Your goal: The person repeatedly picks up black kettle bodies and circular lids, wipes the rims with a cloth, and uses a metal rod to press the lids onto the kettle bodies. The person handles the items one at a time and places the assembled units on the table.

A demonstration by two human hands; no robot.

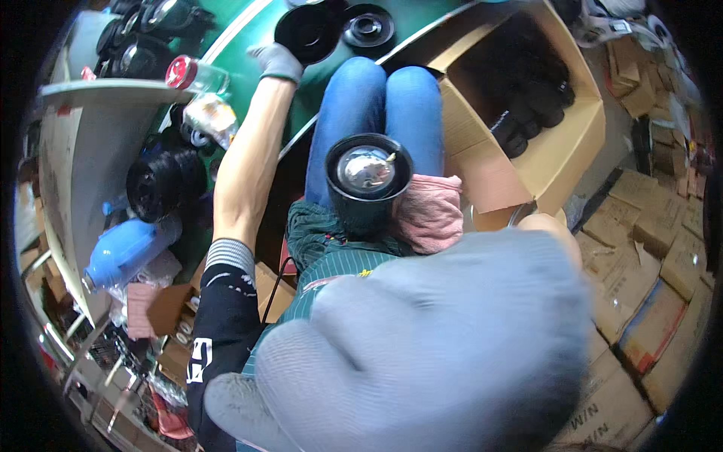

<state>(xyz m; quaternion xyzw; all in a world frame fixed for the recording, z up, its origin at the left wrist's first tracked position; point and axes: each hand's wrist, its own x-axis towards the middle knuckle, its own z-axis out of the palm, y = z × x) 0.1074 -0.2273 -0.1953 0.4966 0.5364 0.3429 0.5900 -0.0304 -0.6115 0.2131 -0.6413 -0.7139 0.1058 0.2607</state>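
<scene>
My left hand (279,65), in a grey glove, reaches out to the green table at the left edge of a black round dish-shaped part (307,34). Its fingers look stretched out, with nothing visible in them. On my lap, between my thighs, stands a black cylinder with a shiny silver dome (367,170) in its top. A folded pink cloth (433,215) lies to its right. Very large and blurred, my gloved right hand (429,324) is raised close in front, covering the lower right; what its fingers do is smeared.
A second black ringed disc (368,27) lies on the table. An open cardboard box (584,132) at my right holds black parts. Left are a clear jar with a red lid (197,74), black coils (166,183) and a blue bottle (132,252). Flattened cartons (640,211) cover the right floor.
</scene>
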